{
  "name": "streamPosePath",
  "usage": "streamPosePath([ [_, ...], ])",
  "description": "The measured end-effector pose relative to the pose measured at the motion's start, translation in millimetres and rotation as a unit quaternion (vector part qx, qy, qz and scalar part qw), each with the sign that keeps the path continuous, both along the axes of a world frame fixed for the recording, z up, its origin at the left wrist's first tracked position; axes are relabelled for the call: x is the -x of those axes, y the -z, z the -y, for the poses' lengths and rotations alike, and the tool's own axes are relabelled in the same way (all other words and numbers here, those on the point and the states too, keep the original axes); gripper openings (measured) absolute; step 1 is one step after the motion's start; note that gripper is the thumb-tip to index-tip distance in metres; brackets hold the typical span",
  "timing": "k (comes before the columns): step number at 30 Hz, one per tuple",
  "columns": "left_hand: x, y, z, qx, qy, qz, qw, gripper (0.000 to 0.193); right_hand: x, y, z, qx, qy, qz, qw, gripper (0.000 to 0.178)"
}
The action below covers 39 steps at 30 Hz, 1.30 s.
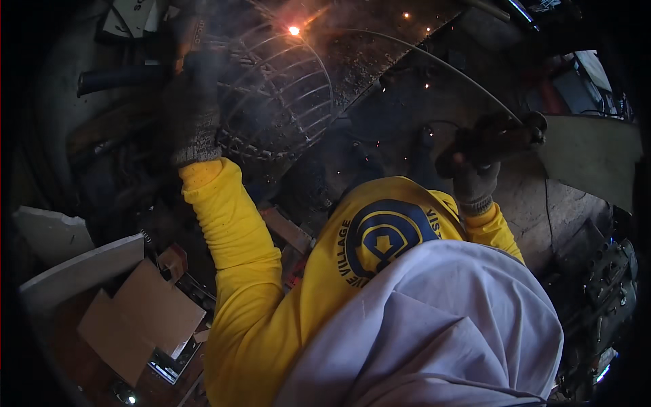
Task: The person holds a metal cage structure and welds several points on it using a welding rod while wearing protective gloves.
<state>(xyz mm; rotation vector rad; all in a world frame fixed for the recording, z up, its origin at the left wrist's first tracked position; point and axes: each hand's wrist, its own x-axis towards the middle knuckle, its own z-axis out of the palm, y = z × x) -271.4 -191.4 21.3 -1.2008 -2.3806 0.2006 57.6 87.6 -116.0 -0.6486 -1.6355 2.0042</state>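
My left hand [196,112], in a dark knit glove, is beside a round cage of metal bars [330,88]. Smoke and shadow hide its fingers, so its grip is unclear; a black cylindrical handle or tube [122,79] lies against it, pointing left. On the right, my gloved right hand [475,180] is closed around a dark welding electrode holder [517,131]. From it a long thin welding rod [441,57] reaches up and left toward a bright arc [293,30] at the cage's upper bars. Orange sparks scatter below.
A dark metal work surface [369,54] with debris runs behind the cage. Cut cardboard [146,315] and pale boards [88,268] lie at lower left. At right stand a grey panel [593,156] and dark machinery [603,285]. A thin cable [548,210] hangs below the holder.
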Motion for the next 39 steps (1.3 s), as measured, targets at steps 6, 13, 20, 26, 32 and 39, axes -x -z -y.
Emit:
streamPosePath([
  [6, -3, -2, 2, -0.123, -0.149, 0.233, 0.953, 0.025, -1, -2, -2, -0.009, -0.019, 0.013, 1.000, 0.046],
  [13, -18, -14, -27, -0.307, -0.267, 0.328, 0.852, 0.050, 3, -16, -2, 0.061, -0.053, 0.037, 0.996, 0.047],
  [20, -19, -15, -26, -0.327, -0.263, 0.350, 0.837, 0.051, 4, -14, 2, 0.077, -0.032, 0.033, 0.996, 0.048],
  [26, -21, -16, -29, -0.321, -0.274, 0.350, 0.836, 0.051, 5, -16, 1, 0.072, -0.042, 0.035, 0.996, 0.045],
  [32, -19, -10, -25, -0.332, -0.244, 0.319, 0.853, 0.053, 11, -26, 4, 0.015, -0.016, 0.018, 1.000, 0.041],
  [39, 11, 11, 16, 0.024, -0.141, 0.118, 0.983, 0.020, 17, -32, 8, 0.041, -0.015, -0.041, 0.998, 0.035],
])
